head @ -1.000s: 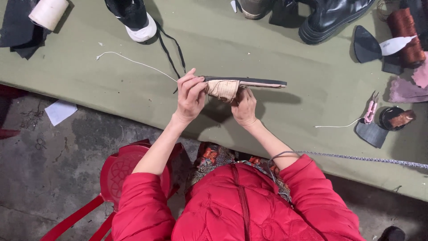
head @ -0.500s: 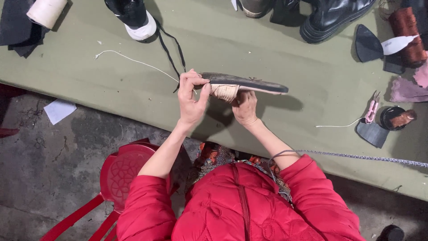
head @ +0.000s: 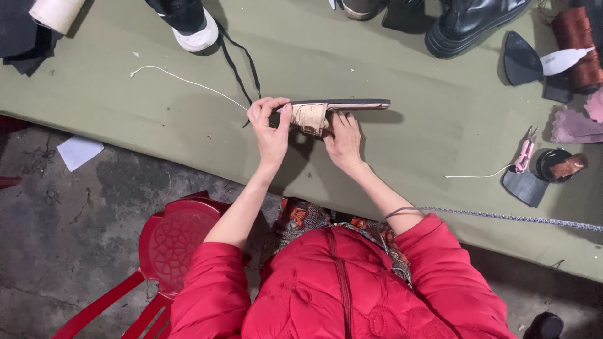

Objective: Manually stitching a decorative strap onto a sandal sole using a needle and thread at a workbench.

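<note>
held flat sandal sole (head: 342, 104) on edge just above green cloth table (head: 157, 125), near its front edge. left hand (head: 270, 129) closed around heel end of sole, fingertips pinching at woven tan strap (head: 311, 117); right hand (head: 344, 141) cupped under strap from below, fingers curled against it, thumb hidden. white thread (head: 188, 81) ran from left hand out across cloth, slack and curved. judged best done by keeping sole steady with right hand, drawing thread taut in line with strap, avoiding snag on black lace (head: 242, 59) lying just beside. sole: thin, rigid-looking, dark top face, pale pink edge. strap: ribbed, fibrous, wrapped band. cloth: matte, slightly creased, littered with lint. also noted: black boot (head: 471, 22) glossy, black and white sneaker (head: 185, 22), dark sole cut-outs (head: 521, 59), pink snips (head: 525, 154), copper-coloured spool (head: 575, 44), red plastic stool (head: 169, 242) with moulded pattern, padded red jacket (head: 333, 289).
</note>
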